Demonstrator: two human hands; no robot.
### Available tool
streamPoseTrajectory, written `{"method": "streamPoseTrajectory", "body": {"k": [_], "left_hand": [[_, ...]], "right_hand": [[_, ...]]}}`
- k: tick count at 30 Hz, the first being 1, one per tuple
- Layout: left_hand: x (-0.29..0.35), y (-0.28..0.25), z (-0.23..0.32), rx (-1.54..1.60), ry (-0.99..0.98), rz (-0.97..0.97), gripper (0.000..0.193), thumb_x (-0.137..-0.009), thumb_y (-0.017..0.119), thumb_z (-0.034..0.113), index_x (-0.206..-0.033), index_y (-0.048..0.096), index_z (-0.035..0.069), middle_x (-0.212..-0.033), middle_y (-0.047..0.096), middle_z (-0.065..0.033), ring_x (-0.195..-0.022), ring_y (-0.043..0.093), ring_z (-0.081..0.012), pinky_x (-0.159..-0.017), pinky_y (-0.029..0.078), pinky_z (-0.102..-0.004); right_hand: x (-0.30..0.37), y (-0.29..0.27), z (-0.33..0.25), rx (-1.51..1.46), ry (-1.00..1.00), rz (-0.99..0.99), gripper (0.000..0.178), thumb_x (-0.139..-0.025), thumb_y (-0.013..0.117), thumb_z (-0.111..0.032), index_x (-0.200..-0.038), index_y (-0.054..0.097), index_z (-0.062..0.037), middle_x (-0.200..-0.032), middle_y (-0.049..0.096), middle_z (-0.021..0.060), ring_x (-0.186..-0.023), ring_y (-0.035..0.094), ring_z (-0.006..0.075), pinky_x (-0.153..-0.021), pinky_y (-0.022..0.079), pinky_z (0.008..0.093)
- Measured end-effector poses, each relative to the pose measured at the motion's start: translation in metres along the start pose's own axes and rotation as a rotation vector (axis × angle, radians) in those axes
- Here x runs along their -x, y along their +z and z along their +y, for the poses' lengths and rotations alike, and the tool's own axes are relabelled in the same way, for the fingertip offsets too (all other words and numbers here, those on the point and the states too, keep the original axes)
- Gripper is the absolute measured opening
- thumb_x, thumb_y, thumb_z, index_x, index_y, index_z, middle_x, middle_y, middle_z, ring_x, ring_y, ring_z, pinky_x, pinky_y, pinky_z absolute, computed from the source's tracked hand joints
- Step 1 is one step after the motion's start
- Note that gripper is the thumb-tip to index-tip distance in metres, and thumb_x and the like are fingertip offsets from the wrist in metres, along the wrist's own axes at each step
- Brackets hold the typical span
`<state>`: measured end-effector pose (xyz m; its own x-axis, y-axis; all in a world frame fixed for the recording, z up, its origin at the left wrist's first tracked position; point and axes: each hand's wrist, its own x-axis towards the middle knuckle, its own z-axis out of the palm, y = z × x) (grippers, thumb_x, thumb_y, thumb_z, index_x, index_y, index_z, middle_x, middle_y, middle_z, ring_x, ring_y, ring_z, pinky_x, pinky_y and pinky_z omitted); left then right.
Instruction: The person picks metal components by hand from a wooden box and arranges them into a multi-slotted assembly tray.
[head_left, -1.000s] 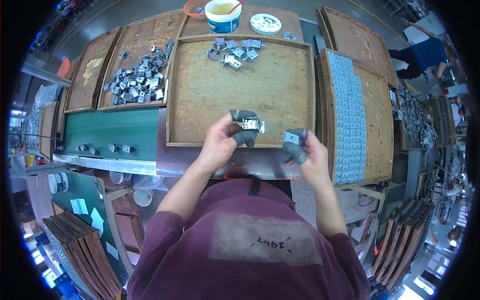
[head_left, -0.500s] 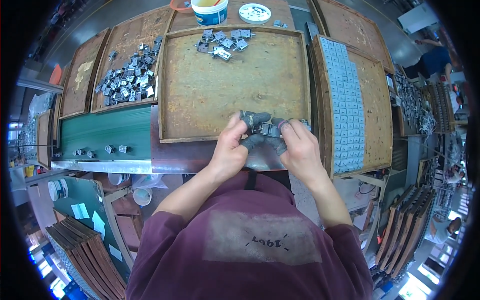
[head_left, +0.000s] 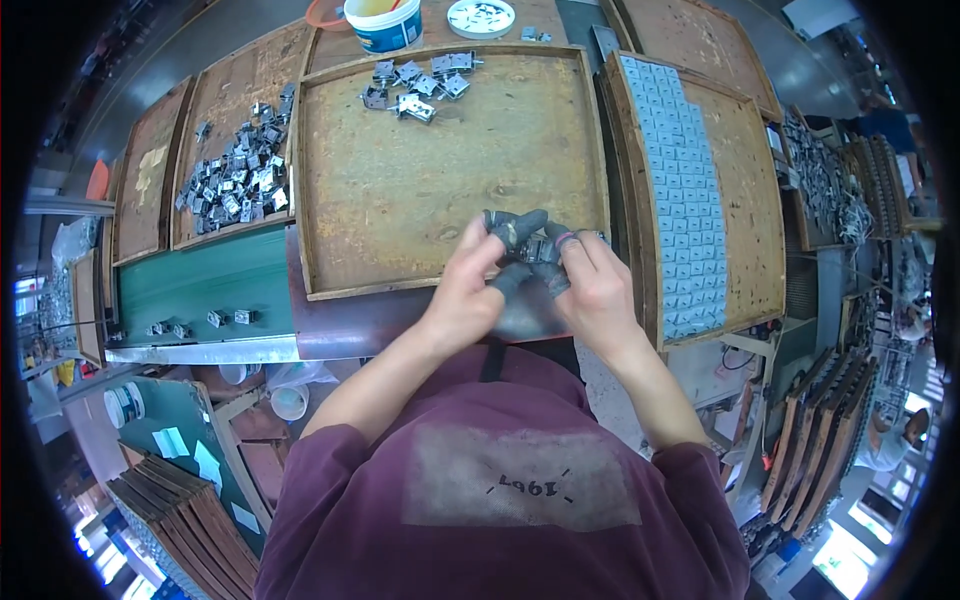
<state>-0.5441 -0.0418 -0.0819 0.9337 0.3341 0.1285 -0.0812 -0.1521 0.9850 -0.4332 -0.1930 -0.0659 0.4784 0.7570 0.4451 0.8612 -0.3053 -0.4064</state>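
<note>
Over the front edge of the middle wooden tray (head_left: 455, 170), both my hands meet around a small boxy metal part (head_left: 538, 250), perhaps a lock body. My left hand (head_left: 475, 275) has its dark-covered fingertips closed at the part's left side. My right hand (head_left: 592, 280), also with dark-covered fingertips, grips it from the right. Fingers hide much of the part. Several similar metal parts (head_left: 415, 85) lie in a loose group near the tray's far edge.
A heap of metal parts (head_left: 238, 175) fills part of the left tray. Several more sit on the green surface (head_left: 200, 285). Flat pale pieces in rows (head_left: 685, 190) cover part of the right tray. A bucket (head_left: 385, 25) and white dish (head_left: 481, 18) stand beyond the middle tray.
The whole view has shifted a little, with the trays now further left. My left hand's fingers have moved over the metal part and cover more of it.
</note>
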Motion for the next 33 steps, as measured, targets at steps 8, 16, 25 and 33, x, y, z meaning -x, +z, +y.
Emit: {"method": "streamPoseTrajectory", "body": {"k": [8, 16, 25, 33], "left_hand": [[-0.007, -0.012, -0.008, 0.633, -0.300, -0.079, 0.048, -0.090, 0.066, 0.001, -0.137, 0.054, 0.000, -0.129, 0.062, -0.0053, -0.116, 0.059, -0.0166, -0.101, 0.047, -0.0313], [-0.010, 0.004, -0.002, 0.203, -0.119, -0.075, 0.052, -0.084, 0.051, -0.013, -0.132, 0.060, 0.004, -0.124, 0.057, -0.0076, -0.119, 0.055, -0.0186, -0.101, 0.042, -0.0288], [-0.015, 0.011, -0.009, 0.511, -0.190, -0.066, 0.048, -0.090, 0.054, -0.012, -0.136, 0.055, 0.002, -0.129, 0.051, -0.0068, -0.123, 0.053, -0.0196, -0.101, 0.042, -0.0290], [-0.017, 0.013, 0.005, 0.126, -0.139, -0.077, 0.063, -0.083, 0.062, -0.006, -0.143, 0.047, 0.001, -0.134, 0.051, -0.0093, -0.129, 0.049, -0.0215, -0.107, 0.039, -0.0330]], "right_hand": [[-0.007, -0.035, 0.008, -0.302, 0.188, -0.174, 0.030, -0.081, 0.080, -0.017, -0.100, 0.065, 0.0004, -0.088, 0.063, 0.0121, -0.077, 0.065, 0.0269, -0.064, 0.051, 0.0332], [-0.007, -0.022, 0.003, -0.064, 0.053, -0.114, 0.028, -0.074, 0.072, 0.001, -0.100, 0.063, 0.0014, -0.085, 0.059, 0.0139, -0.076, 0.063, 0.0330, -0.063, 0.051, 0.0397], [0.000, -0.016, 0.012, -0.181, 0.159, -0.077, 0.032, -0.068, 0.069, 0.006, -0.099, 0.063, 0.0037, -0.086, 0.061, 0.0145, -0.075, 0.064, 0.0345, -0.064, 0.052, 0.0405], [-0.004, -0.012, 0.009, -0.059, 0.112, -0.061, 0.028, -0.076, 0.070, 0.001, -0.103, 0.063, 0.0047, -0.091, 0.061, 0.0172, -0.081, 0.064, 0.0361, -0.067, 0.053, 0.0411]]}}
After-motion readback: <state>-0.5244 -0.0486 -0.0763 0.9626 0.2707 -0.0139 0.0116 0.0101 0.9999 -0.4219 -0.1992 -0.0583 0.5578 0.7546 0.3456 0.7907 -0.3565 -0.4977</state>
